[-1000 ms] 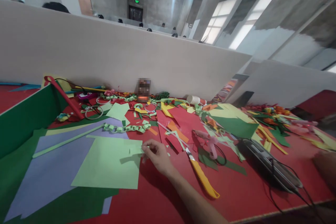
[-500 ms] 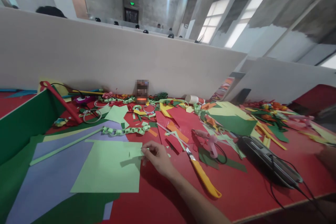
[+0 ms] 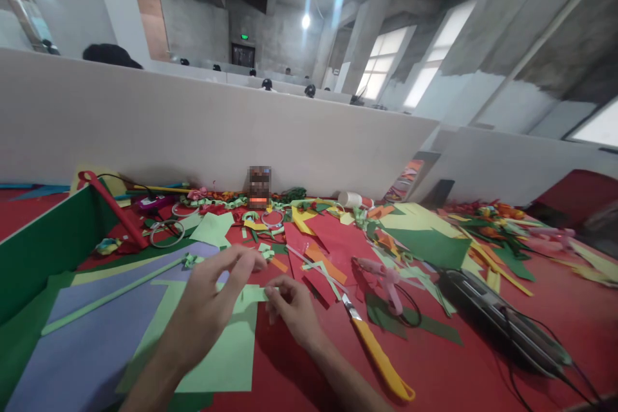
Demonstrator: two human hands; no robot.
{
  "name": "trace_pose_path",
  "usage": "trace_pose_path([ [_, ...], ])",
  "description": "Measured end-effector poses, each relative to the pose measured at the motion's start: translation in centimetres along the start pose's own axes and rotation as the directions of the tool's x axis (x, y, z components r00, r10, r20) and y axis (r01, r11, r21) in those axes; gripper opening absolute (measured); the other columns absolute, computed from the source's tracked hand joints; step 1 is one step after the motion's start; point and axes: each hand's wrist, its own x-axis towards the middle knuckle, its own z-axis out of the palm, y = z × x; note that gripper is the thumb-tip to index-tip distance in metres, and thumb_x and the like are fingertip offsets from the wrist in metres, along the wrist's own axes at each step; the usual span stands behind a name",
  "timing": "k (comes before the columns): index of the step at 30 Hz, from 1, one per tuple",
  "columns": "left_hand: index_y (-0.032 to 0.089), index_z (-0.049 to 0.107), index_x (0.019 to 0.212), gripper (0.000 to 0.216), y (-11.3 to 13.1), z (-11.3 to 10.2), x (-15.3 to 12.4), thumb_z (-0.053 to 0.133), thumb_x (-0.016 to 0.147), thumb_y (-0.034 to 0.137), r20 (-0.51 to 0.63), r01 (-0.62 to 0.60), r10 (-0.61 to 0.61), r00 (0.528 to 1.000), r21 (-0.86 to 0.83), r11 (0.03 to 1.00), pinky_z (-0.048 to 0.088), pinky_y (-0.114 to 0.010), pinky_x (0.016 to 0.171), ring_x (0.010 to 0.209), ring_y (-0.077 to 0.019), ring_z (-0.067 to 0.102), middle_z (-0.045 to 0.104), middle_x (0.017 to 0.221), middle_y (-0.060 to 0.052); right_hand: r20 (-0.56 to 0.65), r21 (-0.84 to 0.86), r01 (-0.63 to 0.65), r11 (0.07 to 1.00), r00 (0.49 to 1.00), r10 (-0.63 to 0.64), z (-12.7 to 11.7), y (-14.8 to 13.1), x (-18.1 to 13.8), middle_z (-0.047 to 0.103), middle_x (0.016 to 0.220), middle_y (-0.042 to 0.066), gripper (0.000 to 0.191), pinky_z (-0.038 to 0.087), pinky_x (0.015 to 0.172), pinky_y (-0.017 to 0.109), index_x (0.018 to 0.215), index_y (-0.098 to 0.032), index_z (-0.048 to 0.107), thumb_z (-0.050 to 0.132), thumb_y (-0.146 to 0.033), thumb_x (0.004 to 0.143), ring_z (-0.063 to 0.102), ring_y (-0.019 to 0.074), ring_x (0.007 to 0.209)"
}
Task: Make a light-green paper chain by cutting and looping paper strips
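Note:
My right hand (image 3: 295,314) is pinched on the end of a small light green paper strip (image 3: 253,294), just above the table. My left hand (image 3: 212,296) hangs to its left, over a light green paper sheet (image 3: 222,360). Its thumb and fingers point right, loosely curved and apart, with nothing visible between them. Behind the left hand lies a light green paper chain (image 3: 193,261), partly hidden by its fingers. A rolled light green paper stick (image 3: 116,295) rests on purple paper (image 3: 72,328) to the left.
Right of my right hand lie a yellow utility knife (image 3: 379,354) with its blade out, a pink glue gun (image 3: 383,277) and a black corded device (image 3: 502,322). A green box wall (image 3: 58,238) stands left. Paper scraps and a white partition (image 3: 217,125) are at the back.
My left hand has come into view from the lower left and reached over the green sheet. My right hand keeps its pinch on the strip. The camera view has tilted up slightly.

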Motion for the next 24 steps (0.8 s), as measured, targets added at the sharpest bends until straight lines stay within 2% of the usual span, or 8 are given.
trace_pose_path([
  [3, 0.022, 0.071, 0.112, 0.035, -3.1, 1.7, 2.1, 0.065, 0.090, 0.048, 0.001, -0.010, 0.010, 1.000, 0.082, 0.997, 0.052, -0.038, 0.086, 0.097, -0.0288, 0.067, 0.074, 0.110, -0.009, -0.043, -0.001, 0.005, 1.000, 0.999, -0.005, -0.5, -0.4, 0.3, 0.063, 0.058, -0.003, 0.041, 0.045, 0.047, 0.024, 0.082, -0.020, 0.061, 0.068, -0.060, 0.086, 0.056, 0.0126, 0.043],
  [5, 0.018, 0.073, 0.107, 0.039, -5.6, 2.7, 2.7, 0.068, 0.086, 0.051, 0.127, 0.055, -0.064, 0.990, 0.070, 0.996, 0.052, -0.036, 0.077, 0.083, -0.0269, 0.068, 0.076, 0.096, -0.010, -0.044, -0.009, 0.008, 1.000, 0.999, -0.008, -0.7, -0.3, 0.4, 0.063, 0.058, -0.003, 0.040, 0.045, 0.048, 0.024, 0.082, -0.019, 0.062, 0.068, -0.059, 0.086, 0.057, 0.0127, 0.043],
  [6, 0.017, 0.074, 0.102, 0.039, -6.6, 3.1, 2.7, 0.064, 0.088, 0.052, 0.213, 0.091, -0.093, 0.973, 0.019, 0.996, 0.052, -0.034, 0.075, 0.082, -0.0258, 0.068, 0.076, 0.091, -0.010, -0.036, -0.012, 0.008, 1.000, 0.999, -0.009, -0.8, -0.3, 0.4, 0.063, 0.059, -0.003, 0.040, 0.046, 0.049, 0.024, 0.082, -0.019, 0.062, 0.068, -0.059, 0.087, 0.058, 0.0129, 0.044],
  [8, 0.016, 0.076, 0.093, 0.045, -8.0, 3.4, 2.3, 0.061, 0.089, 0.058, 0.374, 0.209, -0.175, 0.911, -0.050, 0.977, 0.048, -0.028, 0.059, 0.064, -0.0207, 0.064, 0.073, 0.074, -0.007, -0.031, -0.013, 0.008, 1.000, 0.999, -0.008, -0.9, 0.0, 0.5, 0.064, 0.060, -0.002, 0.040, 0.047, 0.049, 0.025, 0.082, -0.019, 0.064, 0.068, -0.058, 0.087, 0.059, 0.0132, 0.045],
  [10, 0.014, 0.076, 0.087, 0.049, -8.5, 3.3, 1.8, 0.063, 0.088, 0.061, 0.456, 0.295, -0.220, 0.862, -0.099, 0.950, 0.044, -0.025, 0.051, 0.053, -0.0165, 0.058, 0.069, 0.065, -0.004, -0.035, -0.008, 0.009, 1.000, 0.999, -0.009, -0.9, 0.3, 0.6, 0.066, 0.062, -0.002, 0.039, 0.048, 0.049, 0.025, 0.083, -0.019, 0.065, 0.068, -0.058, 0.087, 0.060, 0.0135, 0.045],
  [13, 0.012, 0.076, 0.085, 0.048, -8.4, 3.1, 1.3, 0.068, 0.085, 0.059, 0.459, 0.314, -0.207, 0.864, -0.172, 0.934, 0.047, -0.025, 0.057, 0.058, -0.0163, 0.062, 0.072, 0.067, -0.006, -0.004, 0.019, 0.004, 1.000, 1.000, -0.004, -0.9, 0.5, 0.7, 0.069, 0.065, 0.000, 0.037, 0.050, 0.051, 0.026, 0.087, -0.018, 0.067, 0.068, -0.055, 0.088, 0.063, 0.0145, 0.048],
  [17, 0.012, 0.077, 0.087, 0.046, -8.1, 3.3, 1.2, 0.071, 0.083, 0.058, 0.412, 0.304, -0.187, 0.892, -0.238, 0.922, 0.051, -0.027, 0.062, 0.065, -0.0190, 0.067, 0.075, 0.072, -0.009, 0.132, 0.091, -0.027, 0.996, 0.991, 0.014, -1.2, 0.3, 0.8, 0.072, 0.074, 0.003, 0.035, 0.053, 0.055, 0.027, 0.097, -0.016, 0.072, 0.069, -0.051, 0.089, 0.068, 0.0159, 0.056],
  [24, 0.015, 0.077, 0.102, 0.040, -8.7, 3.3, 1.2, 0.080, 0.077, 0.046, 0.380, 0.383, -0.230, 0.896, -0.399, 0.833, 0.057, -0.031, 0.077, 0.082, -0.0228, 0.075, 0.081, 0.086, -0.009, 0.085, 0.281, -0.101, 0.954, 0.993, 0.081, -1.7, -0.2, 0.9, 0.075, 0.073, 0.005, 0.030, 0.054, 0.064, 0.029, 0.100, -0.016, 0.076, 0.073, -0.040, 0.082, 0.071, 0.0193, 0.068],
])
